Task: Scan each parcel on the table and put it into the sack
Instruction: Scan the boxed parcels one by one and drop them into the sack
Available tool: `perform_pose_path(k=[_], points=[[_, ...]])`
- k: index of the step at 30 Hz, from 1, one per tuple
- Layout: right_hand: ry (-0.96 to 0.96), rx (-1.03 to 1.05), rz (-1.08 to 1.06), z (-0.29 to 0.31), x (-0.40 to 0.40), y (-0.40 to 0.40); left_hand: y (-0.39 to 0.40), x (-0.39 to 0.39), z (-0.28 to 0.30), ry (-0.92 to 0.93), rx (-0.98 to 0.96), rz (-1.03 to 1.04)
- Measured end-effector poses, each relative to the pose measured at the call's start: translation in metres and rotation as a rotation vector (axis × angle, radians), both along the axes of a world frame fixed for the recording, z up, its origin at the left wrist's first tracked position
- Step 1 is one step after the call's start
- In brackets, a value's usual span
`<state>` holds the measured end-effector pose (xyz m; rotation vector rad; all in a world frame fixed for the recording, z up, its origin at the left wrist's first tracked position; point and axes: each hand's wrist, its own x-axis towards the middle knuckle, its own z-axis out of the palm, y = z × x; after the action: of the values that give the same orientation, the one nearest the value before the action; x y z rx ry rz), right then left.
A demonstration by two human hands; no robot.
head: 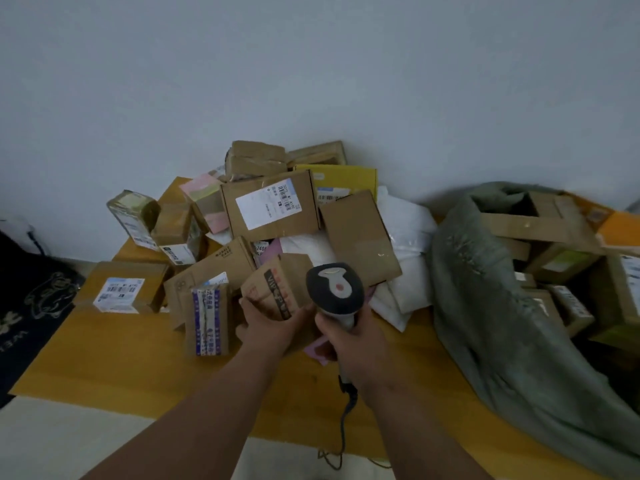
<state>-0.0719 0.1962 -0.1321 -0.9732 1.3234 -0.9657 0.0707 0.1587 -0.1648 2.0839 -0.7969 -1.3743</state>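
Left grip (268,327) clasping a small box (277,292) at mid-tabletop (114,362), against the parcel pile (270,209) reaching to the far edge. Right grip (353,344) wrapped round the scanner (334,292), just beside the box. Sack (502,306) gaping at the right edge, boxes inside.

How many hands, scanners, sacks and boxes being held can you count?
Hands: 2, left hand and right hand
Scanners: 1, the scanner in the right hand
Sacks: 1, the grey sack
Held boxes: 1, the brown box in the left hand
Total: 5
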Motion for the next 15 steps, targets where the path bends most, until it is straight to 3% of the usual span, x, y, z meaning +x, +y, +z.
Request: perform_pose_path(k=[3, 7, 11, 15], points=[[-0.031, 0.003, -0.223, 0.013, -0.010, 0.010, 0.001, 0.004, 0.004, 0.152, -0.080, -0.030], [-0.102, 0.035, -0.534, 0.019, -0.027, 0.018, 0.014, 0.015, 0.024, 0.570, -0.115, 0.059], [-0.141, 0.058, -0.532, 0.023, -0.019, 0.034, 0.032, 0.025, 0.046, 0.945, -0.054, 0.014], [-0.217, 0.041, -0.517, 0.031, 0.004, 0.046, 0.048, 0.032, 0.062, 1.054, -0.056, -0.053]])
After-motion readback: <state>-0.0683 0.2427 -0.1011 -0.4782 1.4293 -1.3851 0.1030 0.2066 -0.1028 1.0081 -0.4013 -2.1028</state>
